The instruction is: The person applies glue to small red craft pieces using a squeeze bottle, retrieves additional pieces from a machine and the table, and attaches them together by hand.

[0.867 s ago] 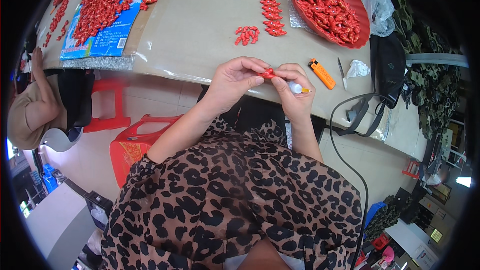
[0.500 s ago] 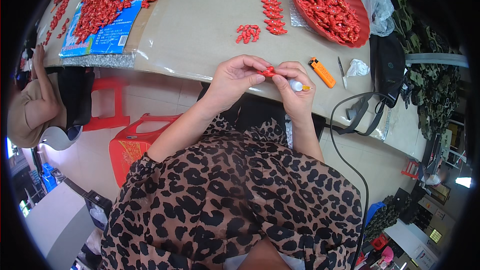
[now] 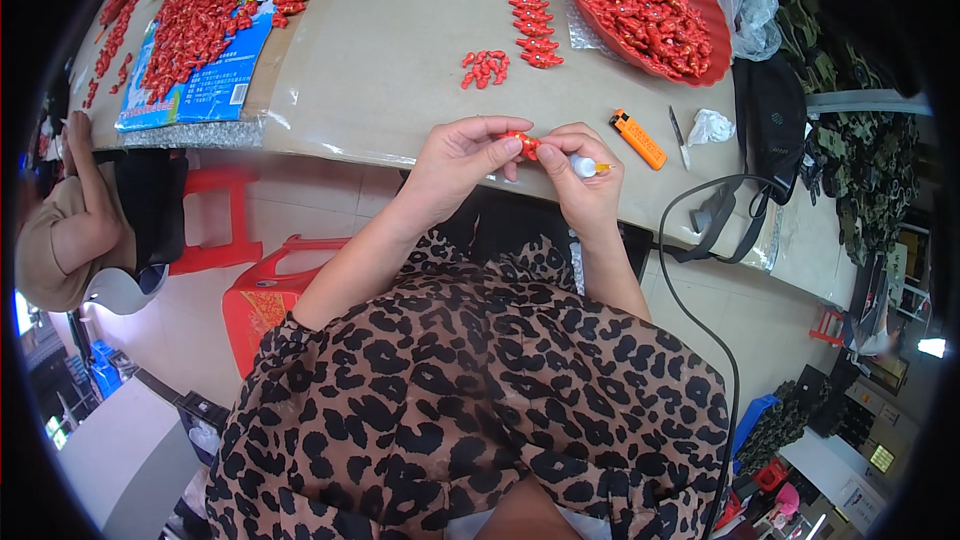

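Seen from above at the near edge of the table (image 3: 400, 30): left hand (image 3: 462, 155) and right hand (image 3: 585, 180) brought together over the edge, fingers (image 3: 500, 140) of the left curled in and pinched on a small red piece (image 3: 527, 145), thumb and forefinger of the right pressed against the same piece from 3 o'clock. Also gripped in the right hand, a small white tube with an orange tip (image 3: 588, 167), nozzle aimed toward 3 o'clock. Neither hand spread; both closed tight around what was held.

At 3 o'clock of the hands, just beside them on the table, an orange lighter (image 3: 638, 138), then a slim metal tool (image 3: 677, 137) and a crumpled white scrap (image 3: 712, 126). At 12 o'clock, a loose cluster of red pieces (image 3: 485, 67) and, farther up, a neat column of the same pieces (image 3: 530, 25). At 1 o'clock, a round red bowl (image 3: 718, 35) heaped with more. At 10 o'clock, a flat blue printed sheet (image 3: 205, 100) with a white label panel at its lower corner, covered in red pieces. Beyond the bowl, a clear plastic bag (image 3: 745, 0); below it, a black bag (image 3: 770, 125) with straps over the edge. At 9 o'clock, another person (image 3: 70, 225) in tan.
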A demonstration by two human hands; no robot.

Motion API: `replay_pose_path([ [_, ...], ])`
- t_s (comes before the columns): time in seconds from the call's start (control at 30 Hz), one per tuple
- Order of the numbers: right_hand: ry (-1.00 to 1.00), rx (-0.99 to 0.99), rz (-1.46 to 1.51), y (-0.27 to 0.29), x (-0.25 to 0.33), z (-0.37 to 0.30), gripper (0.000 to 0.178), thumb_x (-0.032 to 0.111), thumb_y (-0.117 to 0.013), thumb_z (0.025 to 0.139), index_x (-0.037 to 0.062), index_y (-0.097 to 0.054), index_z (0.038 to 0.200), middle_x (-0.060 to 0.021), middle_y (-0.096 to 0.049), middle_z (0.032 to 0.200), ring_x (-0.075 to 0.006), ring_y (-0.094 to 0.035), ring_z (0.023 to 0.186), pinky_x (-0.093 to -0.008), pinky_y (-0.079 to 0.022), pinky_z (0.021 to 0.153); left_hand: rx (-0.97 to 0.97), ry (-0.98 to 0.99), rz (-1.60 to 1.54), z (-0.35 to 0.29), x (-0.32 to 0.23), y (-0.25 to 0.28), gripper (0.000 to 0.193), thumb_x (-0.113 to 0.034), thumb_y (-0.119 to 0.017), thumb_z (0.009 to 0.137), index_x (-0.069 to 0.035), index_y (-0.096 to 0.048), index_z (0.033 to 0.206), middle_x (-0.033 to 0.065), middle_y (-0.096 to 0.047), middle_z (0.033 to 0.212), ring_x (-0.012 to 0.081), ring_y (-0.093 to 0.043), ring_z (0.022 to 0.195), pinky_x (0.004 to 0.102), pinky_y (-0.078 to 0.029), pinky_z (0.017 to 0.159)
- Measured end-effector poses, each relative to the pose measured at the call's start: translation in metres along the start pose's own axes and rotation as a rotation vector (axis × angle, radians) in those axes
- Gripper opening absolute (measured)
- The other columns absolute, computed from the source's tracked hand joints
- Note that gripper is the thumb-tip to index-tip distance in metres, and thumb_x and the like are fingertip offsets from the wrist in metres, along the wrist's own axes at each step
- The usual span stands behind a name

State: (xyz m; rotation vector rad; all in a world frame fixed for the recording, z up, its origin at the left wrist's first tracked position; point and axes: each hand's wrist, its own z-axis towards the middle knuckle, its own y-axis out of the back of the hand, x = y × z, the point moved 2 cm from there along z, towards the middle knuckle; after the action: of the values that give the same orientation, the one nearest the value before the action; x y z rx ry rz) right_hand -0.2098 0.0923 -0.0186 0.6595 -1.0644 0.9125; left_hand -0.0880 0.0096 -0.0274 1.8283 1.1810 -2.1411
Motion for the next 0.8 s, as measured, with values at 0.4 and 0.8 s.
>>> replay_pose_path([
  [0.4,-0.008,-0.012,-0.014,-0.002,-0.001,0.000,0.004,0.001,-0.061,0.071,-0.0012,-0.058,0.072,-0.0058,-0.054,0.072,-0.0106,-0.049,0.066,-0.0208,-0.038,0.059,-0.033,0.038,0.028,0.000,-0.003,-0.004,0.024,-0.001,-0.053,0.078,0.004,-0.052,0.102,0.0076,-0.057,0.084,0.0104,-0.055,0.071,0.0199,-0.045,0.066],
  [0.8,-0.080,-0.085,0.139,0.002,0.001,-0.004,0.017,-0.001,-0.059,0.071,-0.0022,-0.054,0.088,-0.0051,-0.049,0.081,-0.0078,-0.047,0.069,-0.0189,-0.038,0.062,-0.014,0.000,-0.039,0.007,-0.013,-0.001,0.019,0.001,-0.055,0.076,0.004,-0.053,0.094,0.0095,-0.057,0.088,0.0116,-0.055,0.075,0.0226,-0.046,0.068],
])
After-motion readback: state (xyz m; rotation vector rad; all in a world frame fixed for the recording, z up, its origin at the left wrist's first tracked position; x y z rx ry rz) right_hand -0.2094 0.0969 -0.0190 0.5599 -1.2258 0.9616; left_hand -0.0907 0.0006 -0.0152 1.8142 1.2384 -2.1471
